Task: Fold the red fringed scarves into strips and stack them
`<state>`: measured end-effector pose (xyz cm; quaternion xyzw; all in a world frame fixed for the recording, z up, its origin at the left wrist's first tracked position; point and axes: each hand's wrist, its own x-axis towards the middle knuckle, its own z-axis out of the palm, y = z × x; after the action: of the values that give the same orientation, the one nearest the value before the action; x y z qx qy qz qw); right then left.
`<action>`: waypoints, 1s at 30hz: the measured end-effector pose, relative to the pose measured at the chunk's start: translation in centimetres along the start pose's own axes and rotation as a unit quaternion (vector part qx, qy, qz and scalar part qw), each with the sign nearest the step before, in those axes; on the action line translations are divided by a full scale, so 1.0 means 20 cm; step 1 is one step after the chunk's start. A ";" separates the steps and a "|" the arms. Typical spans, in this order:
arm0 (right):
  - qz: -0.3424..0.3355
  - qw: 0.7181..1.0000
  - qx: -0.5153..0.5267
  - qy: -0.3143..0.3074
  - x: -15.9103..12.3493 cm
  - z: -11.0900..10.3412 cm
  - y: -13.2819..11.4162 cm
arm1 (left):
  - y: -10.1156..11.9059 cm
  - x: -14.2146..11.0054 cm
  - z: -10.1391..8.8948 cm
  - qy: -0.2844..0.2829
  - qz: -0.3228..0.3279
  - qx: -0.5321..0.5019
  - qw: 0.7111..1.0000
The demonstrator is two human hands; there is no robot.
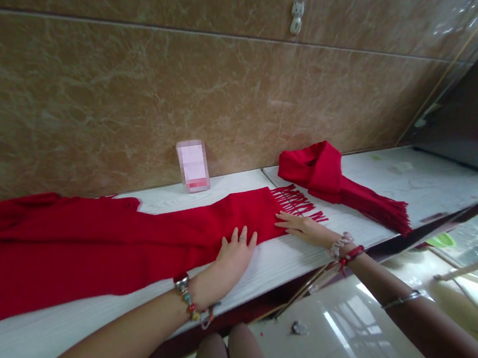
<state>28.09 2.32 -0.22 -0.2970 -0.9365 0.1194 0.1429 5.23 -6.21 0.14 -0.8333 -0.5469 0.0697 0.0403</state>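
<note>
A long red scarf (143, 250) is spread along the white tabletop, its fringed end pointing right. My left hand (235, 256) lies flat on the scarf's front edge, fingers spread. Close to the fringe, my right hand (305, 229) rests with stretched fingers touching the scarf's end corner. Neither hand grips the cloth. To the right lies a second red scarf (318, 174), folded over into a loop, its fringe reaching the table's front edge. The far left of the long scarf is bunched and runs out of view.
A pale pink box or packet (194, 167), blurred, stands against the brown marbled wall (123, 100). A small white cat-shaped hook (297, 17) is on the wall. At the right end stands a dark flat panel (467, 108). Below the front edge is a shiny floor (315, 357).
</note>
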 end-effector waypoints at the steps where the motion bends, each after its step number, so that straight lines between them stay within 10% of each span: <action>1: -0.001 1.000 -0.008 -0.001 0.00 0.00 0.00 | 0.00 -0.01 0.02 0.003 -0.002 0.009 1.000; 30: -0.093 0.981 -0.170 0.032 -0.05 0.02 -0.02 | -0.20 0.09 -0.07 0.073 0.055 0.065 0.994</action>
<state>28.48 1.36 -0.72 -0.2322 -0.9616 -0.0646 0.1309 2.59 -2.87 1.98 -0.8607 -0.4901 0.0463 0.1297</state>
